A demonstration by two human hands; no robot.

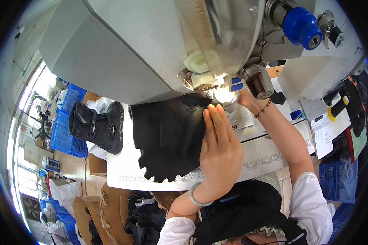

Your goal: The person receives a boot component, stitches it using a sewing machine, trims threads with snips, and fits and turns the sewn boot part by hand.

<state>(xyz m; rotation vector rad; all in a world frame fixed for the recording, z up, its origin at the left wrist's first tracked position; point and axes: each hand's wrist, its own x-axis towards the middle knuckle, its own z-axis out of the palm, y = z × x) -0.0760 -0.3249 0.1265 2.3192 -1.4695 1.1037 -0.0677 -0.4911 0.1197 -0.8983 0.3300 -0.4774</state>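
Observation:
A black, leather-like piece (167, 139) with a scalloped near edge lies on the white sewing table, its far end under the head of a sewing machine (122, 49). My left hand (221, 153) rests flat on its right side, fingers stretched out and close together, the tips just short of the lit needle area (223, 92). Beyond it, my right hand (246, 100) reaches in at the right of the needle area; machine parts and glare hide most of its fingers. A dark thread runs down beside the left fingertips.
A black boot (100, 126) stands at the table's left edge. Blue crates (67, 122) and cardboard boxes (106, 208) flank the table. A ruler strip (261, 161) follows the near edge. At the right are a black thread spool (338, 107) and a paper sheet (322, 136).

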